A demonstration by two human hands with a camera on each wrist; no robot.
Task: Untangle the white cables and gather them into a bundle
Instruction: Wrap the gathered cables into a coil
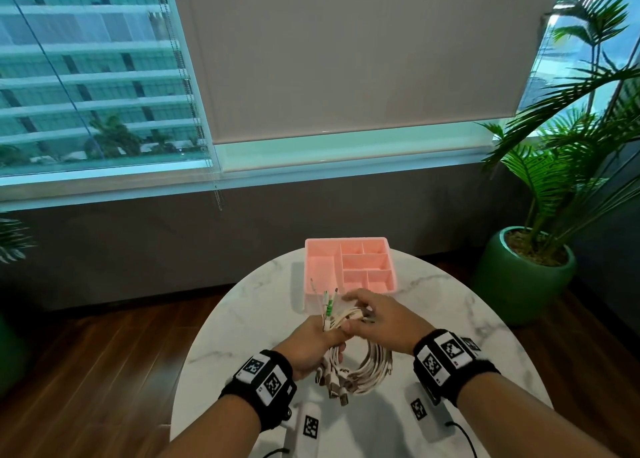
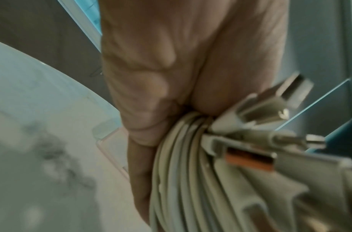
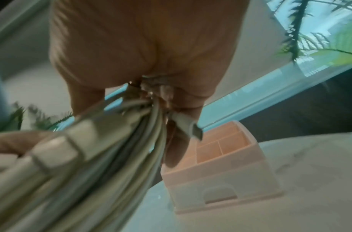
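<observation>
Hanging in a loose coil above the marble table (image 1: 242,322), the white cables (image 1: 367,364) are already mostly gathered, their loops drooping below the hands and their USB plugs (image 2: 270,108) splaying out at the ends. They look light and limp: the strands will slide over one another and spring apart unless clamped where they cross, so the best hold is at the neck of the coil, just behind the plugs, not on the plugs themselves.

The left hand (image 1: 311,345) has that neck, fingers (image 2: 143,164) curled round the strands, with several connector ends poking up past its thumb. The right hand (image 1: 377,315) sits just beside it, palm down, fingers closed over the upper run of the same bunch; the right wrist view is blurred, but it seems to pinch a few strands and one small plug (image 3: 189,128).

Just beyond the hands stands a pink compartment organiser (image 1: 349,246), its sections apparently bare.
</observation>
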